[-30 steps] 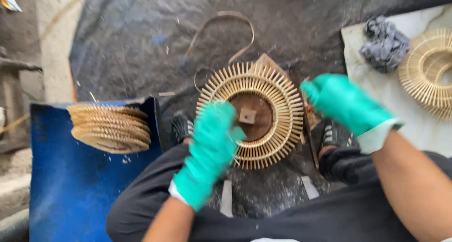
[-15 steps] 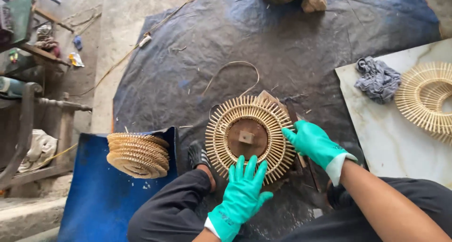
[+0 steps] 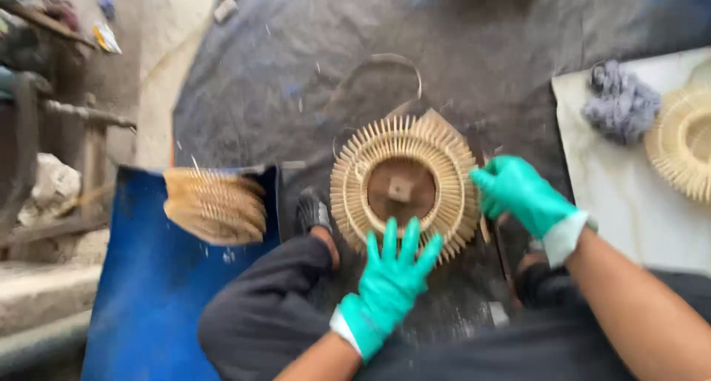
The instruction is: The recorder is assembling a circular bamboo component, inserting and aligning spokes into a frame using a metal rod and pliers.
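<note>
A round frame of pale bamboo slats (image 3: 444,166) with a brown wooden centre lies on a dark tarp (image 3: 296,77) between my legs. My left hand (image 3: 392,277), in a green glove, rests flat on the frame's near rim with the fingers spread. My right hand (image 3: 518,192), also gloved green, is curled against the frame's right edge. Whether its fingers grip the slats is blurred.
A stack of similar slat rings (image 3: 215,203) sits on a blue tub (image 3: 148,292) to the left. A white board (image 3: 629,203) on the right carries a grey rag (image 3: 621,103) and another slat ring (image 3: 685,140). A curved strip (image 3: 385,66) lies beyond the frame.
The view has shifted and blurred. My left hand moved up onto the frame's near rim with fingers spread; my right hand stays at the frame's right edge.
</note>
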